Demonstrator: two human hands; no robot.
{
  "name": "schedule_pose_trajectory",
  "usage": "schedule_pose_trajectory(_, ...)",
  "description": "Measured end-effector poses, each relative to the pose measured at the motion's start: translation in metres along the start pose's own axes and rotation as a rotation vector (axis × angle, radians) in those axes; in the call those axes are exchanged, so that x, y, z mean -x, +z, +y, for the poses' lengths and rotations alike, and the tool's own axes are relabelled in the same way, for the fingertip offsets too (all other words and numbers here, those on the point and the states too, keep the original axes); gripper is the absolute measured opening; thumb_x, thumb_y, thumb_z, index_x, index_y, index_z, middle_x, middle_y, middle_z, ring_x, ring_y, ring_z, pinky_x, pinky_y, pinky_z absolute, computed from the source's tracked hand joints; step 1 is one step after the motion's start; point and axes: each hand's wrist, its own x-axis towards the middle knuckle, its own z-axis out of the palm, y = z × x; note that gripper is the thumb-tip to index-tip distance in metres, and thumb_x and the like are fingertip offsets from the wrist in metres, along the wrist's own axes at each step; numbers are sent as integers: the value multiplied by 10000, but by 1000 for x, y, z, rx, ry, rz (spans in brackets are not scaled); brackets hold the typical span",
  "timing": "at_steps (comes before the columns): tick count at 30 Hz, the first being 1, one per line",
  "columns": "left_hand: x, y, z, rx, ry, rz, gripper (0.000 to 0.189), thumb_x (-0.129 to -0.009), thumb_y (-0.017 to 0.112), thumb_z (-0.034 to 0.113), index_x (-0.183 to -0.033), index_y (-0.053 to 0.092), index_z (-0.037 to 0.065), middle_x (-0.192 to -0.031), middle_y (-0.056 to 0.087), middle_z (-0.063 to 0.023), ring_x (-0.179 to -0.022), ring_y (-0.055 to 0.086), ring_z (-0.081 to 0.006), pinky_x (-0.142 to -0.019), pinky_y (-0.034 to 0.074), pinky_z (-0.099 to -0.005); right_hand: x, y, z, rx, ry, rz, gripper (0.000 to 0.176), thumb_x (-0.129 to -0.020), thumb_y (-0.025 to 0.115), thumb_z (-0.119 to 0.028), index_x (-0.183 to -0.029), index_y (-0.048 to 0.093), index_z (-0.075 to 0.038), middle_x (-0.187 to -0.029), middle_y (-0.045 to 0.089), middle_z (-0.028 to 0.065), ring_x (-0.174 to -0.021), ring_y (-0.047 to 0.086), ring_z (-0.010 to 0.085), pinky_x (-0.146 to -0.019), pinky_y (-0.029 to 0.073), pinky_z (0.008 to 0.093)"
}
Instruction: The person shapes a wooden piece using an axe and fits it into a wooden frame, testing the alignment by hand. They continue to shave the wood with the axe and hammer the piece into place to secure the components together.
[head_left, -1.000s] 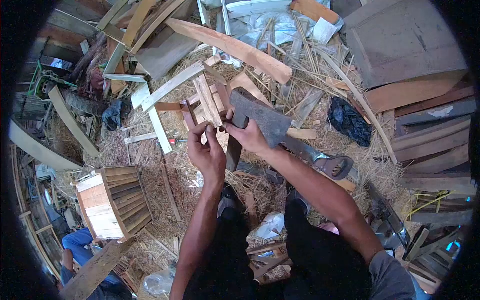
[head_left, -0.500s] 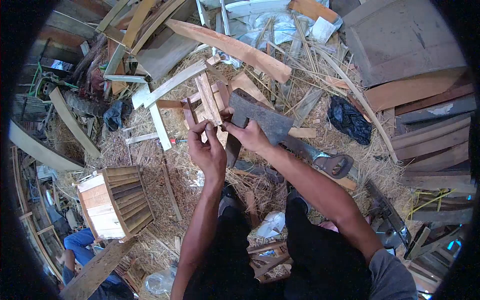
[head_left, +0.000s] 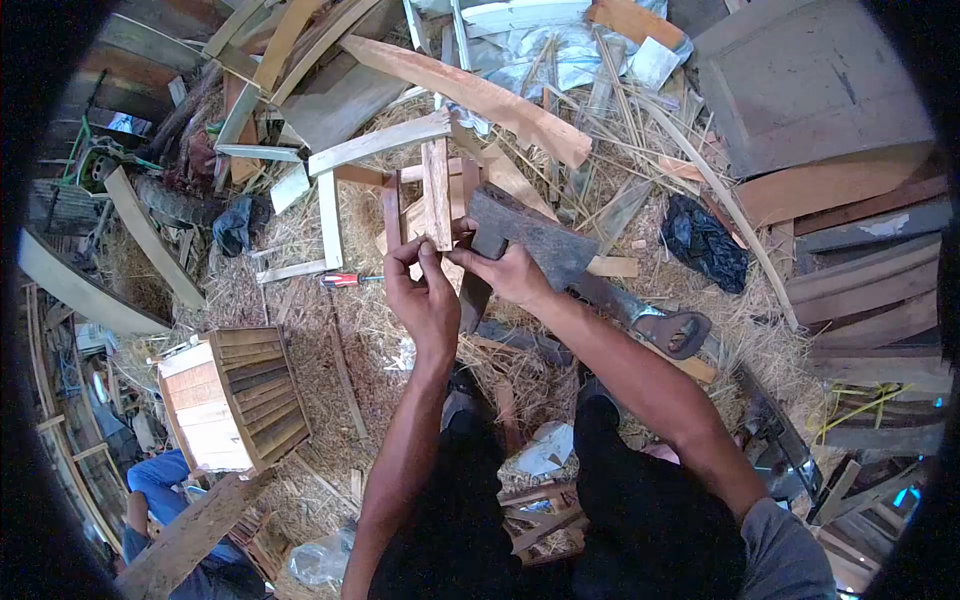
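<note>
My left hand (head_left: 424, 300) has thumb and forefinger pinched together at the near end of a wooden strip (head_left: 436, 190); anything small between the fingertips is hidden. The strip belongs to a light wooden frame (head_left: 385, 142) with a pale leg and a reddish-brown upright. My right hand (head_left: 515, 274) is closed on a hatchet (head_left: 540, 235) with a broad dark head, just right of the strip. Its thumb points toward the left fingertips, and most of its fingers and grip are hidden. Both hands nearly meet at the strip's end.
A handsaw (head_left: 672, 332) lies right of my feet, and a red-handled screwdriver (head_left: 345, 281) lies left. A slatted wooden box (head_left: 262, 395) stands lower left, near another person's blue-clad leg (head_left: 160, 485). Straw, shavings, boards and a black plastic bag (head_left: 703, 245) cover the floor.
The wooden frame has turned and shifted right, so its pale leg stands closer to my hands and the screwdriver shows more. My hands keep almost the same hold.
</note>
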Motion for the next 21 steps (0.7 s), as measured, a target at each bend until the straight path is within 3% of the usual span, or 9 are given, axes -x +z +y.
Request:
schedule_pose_trajectory(3, -1, -1, 3, -41, 24, -14, 118, -994, 600, 87, -1006, 592, -31, -937, 625, -80, -857, 585, -124, -766, 497, -272, 4, -2, -14, 113, 113, -38, 275, -921, 736, -165, -1116, 625, -5, -1024, 668, 0, -976, 562, 54, -857, 483, 269)
schedule_pose_trajectory(6, -2, -2, 3, 15, -33, -45, 115, -998, 595, 89, -998, 589, -26, -933, 623, -73, -859, 586, -120, -769, 497, -268, 5, -1, -5, 78, 49, -8, 308, -919, 742, -196, -1130, 633, -1, -1040, 667, 11, -991, 567, 62, -879, 477, 271)
schedule_pose_trajectory(9, 1, -2, 6, 81, -81, -41, 116, -1001, 591, 91, -991, 588, -24, -923, 622, -70, -866, 592, -115, -766, 505, -262, 6, -3, -1, 64, 126, 19, 392, -842, 821, -198, -1139, 639, -19, -1036, 692, 43, -965, 633, 117, -848, 523, 300)
schedule_pose_trajectory(12, 6, -4, 9, 96, -101, -18, 115, -997, 596, 84, -984, 588, -31, -915, 623, -73, -862, 604, -116, -769, 527, -261, 2, -3, 5, -9, 16, -2, 354, -857, 806, -195, -1126, 650, -26, -1034, 695, 32, -969, 625, 110, -862, 514, 298)
schedule_pose_trajectory(21, 18, -3, 8, 31, -56, -17, 116, -984, 609, 67, -962, 599, -46, -915, 634, -88, -865, 630, -130, -787, 562, -277, 2, -19, -13, -3, 125, -116, 338, -875, 784, -198, -1127, 673, -3, -1054, 697, 31, -991, 621, 111, -890, 503, 296)
